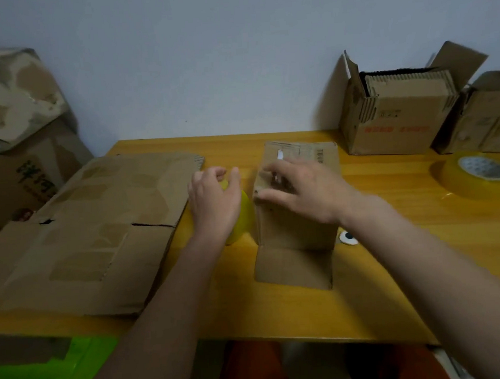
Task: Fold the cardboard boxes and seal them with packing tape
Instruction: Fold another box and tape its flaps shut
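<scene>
1. I count two rolls of packing tape: one yellowish roll (240, 216) under my left hand, standing on edge just left of the small box, and a second tape roll (475, 175) lying flat, well apart at the right of the counter (392, 209).
2. Boxes on the counter: the small box (296, 215) I am working on, one open box (397, 114) at the back right stuffed with flat cardboard, and another box (489, 113) just beside it at the frame edge. That makes three standing.
3. One flattened stack of cardboard (89, 233) lies on the left of the counter, with patches of old tape on it.
4. Off the counter to the left, I see two larger cartons (17, 131), one leaning on the other.
5. The small box stands at the centre of the counter, plain brown, with a printed label on top and one flap folded out flat toward me.
6. My left hand (214, 202) curls over the yellowish roll, grasping it.
7. My right hand (299, 189) lies on the top of the small box with fingers spread and fairly straight, pressing it down, gripping nothing.
8. A small white disc with a dark centre (348, 237) lies just right of the small box.
</scene>
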`<state>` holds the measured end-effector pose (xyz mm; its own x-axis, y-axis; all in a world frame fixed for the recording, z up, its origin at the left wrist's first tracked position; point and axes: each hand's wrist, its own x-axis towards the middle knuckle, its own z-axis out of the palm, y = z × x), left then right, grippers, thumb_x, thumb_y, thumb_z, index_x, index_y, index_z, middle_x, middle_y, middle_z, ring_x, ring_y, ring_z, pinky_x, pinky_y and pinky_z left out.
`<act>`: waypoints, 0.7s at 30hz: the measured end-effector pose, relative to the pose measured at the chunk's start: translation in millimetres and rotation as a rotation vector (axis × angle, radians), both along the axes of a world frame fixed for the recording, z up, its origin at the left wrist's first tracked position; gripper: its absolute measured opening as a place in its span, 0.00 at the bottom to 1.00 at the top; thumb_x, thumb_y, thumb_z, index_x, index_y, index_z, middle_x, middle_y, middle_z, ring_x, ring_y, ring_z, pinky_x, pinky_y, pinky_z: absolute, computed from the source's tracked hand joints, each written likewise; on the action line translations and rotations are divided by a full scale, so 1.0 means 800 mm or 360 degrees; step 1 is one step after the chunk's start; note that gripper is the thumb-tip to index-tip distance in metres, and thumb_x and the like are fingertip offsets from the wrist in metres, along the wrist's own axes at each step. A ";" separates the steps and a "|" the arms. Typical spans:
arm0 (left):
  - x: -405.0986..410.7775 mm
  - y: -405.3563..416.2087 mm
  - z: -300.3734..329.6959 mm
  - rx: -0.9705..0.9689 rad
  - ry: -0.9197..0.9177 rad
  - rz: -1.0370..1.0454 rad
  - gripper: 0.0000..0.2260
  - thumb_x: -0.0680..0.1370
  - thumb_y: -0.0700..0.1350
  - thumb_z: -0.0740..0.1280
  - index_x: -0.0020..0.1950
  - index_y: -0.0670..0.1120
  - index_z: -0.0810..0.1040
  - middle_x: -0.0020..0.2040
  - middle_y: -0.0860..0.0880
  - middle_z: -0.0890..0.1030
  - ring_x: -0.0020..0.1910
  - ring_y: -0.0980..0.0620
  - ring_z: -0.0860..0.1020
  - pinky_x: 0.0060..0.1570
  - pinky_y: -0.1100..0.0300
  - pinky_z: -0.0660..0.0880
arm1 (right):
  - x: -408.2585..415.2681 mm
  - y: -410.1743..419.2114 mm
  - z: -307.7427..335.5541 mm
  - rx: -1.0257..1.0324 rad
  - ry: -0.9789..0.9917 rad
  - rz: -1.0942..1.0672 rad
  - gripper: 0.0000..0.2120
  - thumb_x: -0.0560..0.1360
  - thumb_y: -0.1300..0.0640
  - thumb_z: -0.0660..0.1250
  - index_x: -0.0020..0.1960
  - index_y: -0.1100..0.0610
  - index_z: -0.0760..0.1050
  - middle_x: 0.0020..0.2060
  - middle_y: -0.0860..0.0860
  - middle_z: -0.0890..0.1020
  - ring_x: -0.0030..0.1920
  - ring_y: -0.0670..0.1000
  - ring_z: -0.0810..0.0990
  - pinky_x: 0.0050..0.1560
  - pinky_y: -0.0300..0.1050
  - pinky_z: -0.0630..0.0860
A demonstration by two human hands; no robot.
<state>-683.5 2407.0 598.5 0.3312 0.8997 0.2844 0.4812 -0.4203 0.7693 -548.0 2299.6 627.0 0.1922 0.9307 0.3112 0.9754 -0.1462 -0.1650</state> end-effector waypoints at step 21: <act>0.088 -0.006 -0.020 0.0048 0.0219 -0.0114 0.23 0.78 0.66 0.46 0.35 0.52 0.66 0.48 0.49 0.73 0.47 0.51 0.70 0.46 0.55 0.63 | 0.073 -0.018 -0.088 0.1081 0.0066 0.0154 0.22 0.72 0.43 0.69 0.44 0.64 0.81 0.44 0.57 0.83 0.46 0.57 0.79 0.49 0.50 0.75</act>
<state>-613.4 2402.2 582.1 0.4317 0.8643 0.2582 0.5494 -0.4789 0.6846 -489.4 2285.3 556.6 0.1421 0.5457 0.8259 0.9698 0.0905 -0.2266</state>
